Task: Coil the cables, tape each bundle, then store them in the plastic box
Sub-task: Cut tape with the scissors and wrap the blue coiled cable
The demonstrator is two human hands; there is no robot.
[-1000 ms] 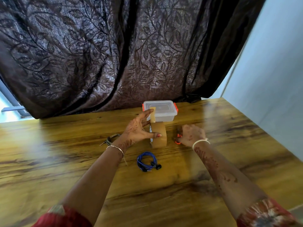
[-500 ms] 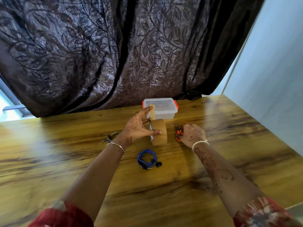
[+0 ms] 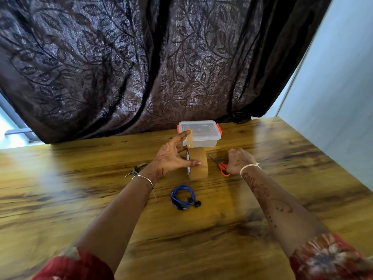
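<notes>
- While the left hand (image 3: 168, 156) grips the upright brown packing-tape roll (image 3: 198, 165), index finger lifting its loose end, the right hand (image 3: 238, 160) closes on orange-handled scissors (image 3: 222, 168).
- Coiled blue earphone cable (image 3: 182, 197) lies on the wooden surface (image 3: 201, 239), nearer than the roll.
- Clear plastic box (image 3: 199, 133), lidded, stands behind.

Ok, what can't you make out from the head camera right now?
- Scissors: handles hidden under the right hand; grip unclear.
- Grey cable: partly behind the left hand's wrist; coiling and taping unclear.
- Plastic box: cloudy lid; contents unclear.
- Tape roll: label too small to read.
</notes>
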